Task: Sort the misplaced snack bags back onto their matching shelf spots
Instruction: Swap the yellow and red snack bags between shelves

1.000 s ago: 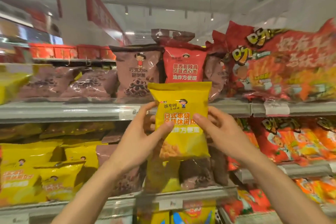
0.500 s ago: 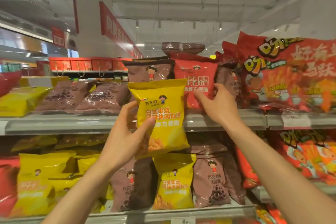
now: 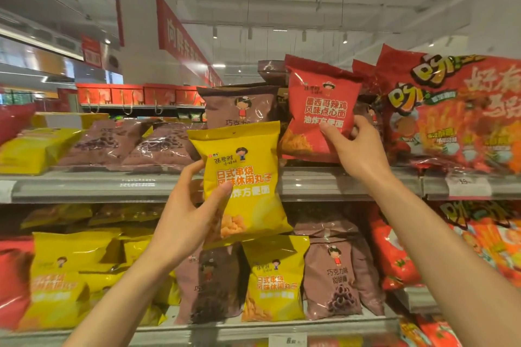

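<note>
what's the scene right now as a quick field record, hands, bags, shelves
left hand: grips yellow bag, held in front of the upper shelf edge
right hand: pinches red bag on the upper shelf
behind red bag: brown bags
upper shelf right: large red bags
lower shelf: yellow, brown and red bags mixed

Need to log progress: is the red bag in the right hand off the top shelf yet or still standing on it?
Cannot tell. The right hand grips the red bag upright at its lower right corner, but the yellow bag hides part of its bottom edge.
</note>
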### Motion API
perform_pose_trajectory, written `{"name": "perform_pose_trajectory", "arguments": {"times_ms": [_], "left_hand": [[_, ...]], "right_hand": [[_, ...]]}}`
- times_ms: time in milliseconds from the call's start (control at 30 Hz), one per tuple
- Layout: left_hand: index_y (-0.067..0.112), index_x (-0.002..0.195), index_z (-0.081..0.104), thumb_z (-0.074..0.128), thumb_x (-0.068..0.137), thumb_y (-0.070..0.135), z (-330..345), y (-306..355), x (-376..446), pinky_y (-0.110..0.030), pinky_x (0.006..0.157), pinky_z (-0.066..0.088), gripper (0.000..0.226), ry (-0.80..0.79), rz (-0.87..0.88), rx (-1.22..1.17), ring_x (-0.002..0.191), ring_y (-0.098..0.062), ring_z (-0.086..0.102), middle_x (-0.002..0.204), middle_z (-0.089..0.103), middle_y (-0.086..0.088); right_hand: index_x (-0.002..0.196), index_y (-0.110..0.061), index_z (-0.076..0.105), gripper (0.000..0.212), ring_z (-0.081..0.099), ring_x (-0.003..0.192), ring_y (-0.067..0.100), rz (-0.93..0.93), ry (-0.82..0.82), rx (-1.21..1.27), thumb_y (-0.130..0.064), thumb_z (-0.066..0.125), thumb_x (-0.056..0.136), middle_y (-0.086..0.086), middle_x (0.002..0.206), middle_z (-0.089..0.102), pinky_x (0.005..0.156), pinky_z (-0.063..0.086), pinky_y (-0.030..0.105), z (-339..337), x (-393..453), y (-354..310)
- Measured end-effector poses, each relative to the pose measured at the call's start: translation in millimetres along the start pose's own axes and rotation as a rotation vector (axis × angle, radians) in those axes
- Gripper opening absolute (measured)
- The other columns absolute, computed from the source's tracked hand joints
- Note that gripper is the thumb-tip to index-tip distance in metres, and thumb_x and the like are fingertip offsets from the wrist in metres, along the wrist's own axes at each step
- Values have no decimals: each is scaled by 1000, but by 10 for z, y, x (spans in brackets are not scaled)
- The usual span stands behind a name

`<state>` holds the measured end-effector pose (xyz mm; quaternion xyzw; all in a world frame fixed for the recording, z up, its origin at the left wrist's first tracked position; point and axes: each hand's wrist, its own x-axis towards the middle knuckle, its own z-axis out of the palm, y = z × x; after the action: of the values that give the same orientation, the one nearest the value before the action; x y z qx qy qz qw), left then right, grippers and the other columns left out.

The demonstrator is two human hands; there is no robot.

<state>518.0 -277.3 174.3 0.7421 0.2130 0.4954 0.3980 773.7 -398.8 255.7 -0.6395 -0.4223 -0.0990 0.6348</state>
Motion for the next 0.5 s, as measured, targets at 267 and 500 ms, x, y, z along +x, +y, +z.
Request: {"name": "perform_pose_trajectory", "arguments": {"times_ms": [267, 500], "left_hand": [[32, 143, 44, 66, 92, 37, 1, -15, -31, -31, 84, 59, 57, 12, -3, -64, 95, -2, 74, 112, 75, 11], [29, 142, 47, 68, 92, 31, -41, -80, -199, -27, 84, 60, 55, 20, -15, -93, 100, -3, 73, 113, 75, 9]], "right_hand": [[121, -25, 57, 35, 66, 91, -6, -20, 48, 149, -44, 66, 93, -16, 107, 67, 70, 51, 10, -121, -24, -78], [117, -25, 64, 27, 72, 100, 6, 35, 21, 267, -37, 69, 93, -7, 112, 74, 89, 57, 28, -157, -367, 31]]}}
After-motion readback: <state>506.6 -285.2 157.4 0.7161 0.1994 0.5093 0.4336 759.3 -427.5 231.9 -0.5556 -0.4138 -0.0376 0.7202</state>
